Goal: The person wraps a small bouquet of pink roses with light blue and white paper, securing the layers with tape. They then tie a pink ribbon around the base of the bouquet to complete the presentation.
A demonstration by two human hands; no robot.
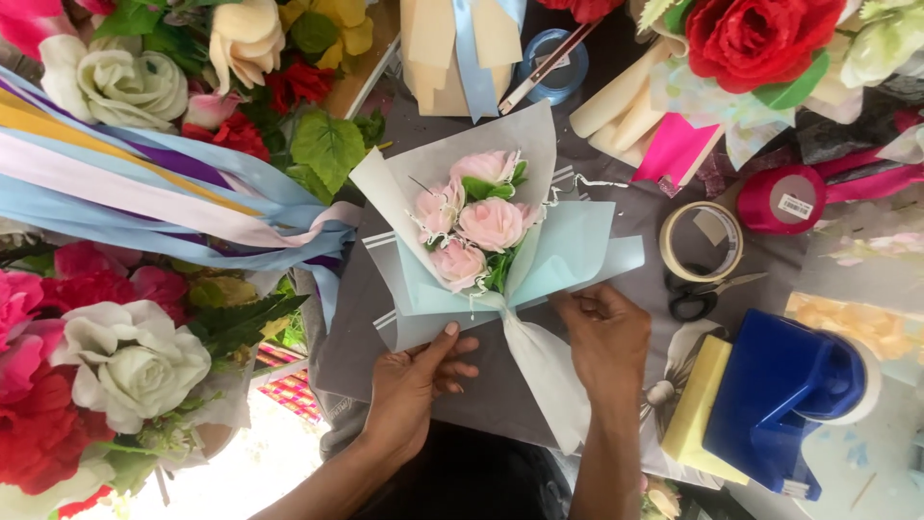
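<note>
A small bouquet of pink roses lies on grey wrapping paper, wrapped in white and pale blue sheets. My left hand rests flat on the lower left of the wrapping, thumb up on the white sheet's edge. My right hand presses at the narrow neck of the bouquet, fingers curled on the pale blue paper just right of the white handle part.
Artificial flowers and hanging ribbons crowd the left. A tape roll, black scissors, a pink ribbon spool and a blue tape dispenser lie to the right. More flowers and cream paper rolls sit at the back.
</note>
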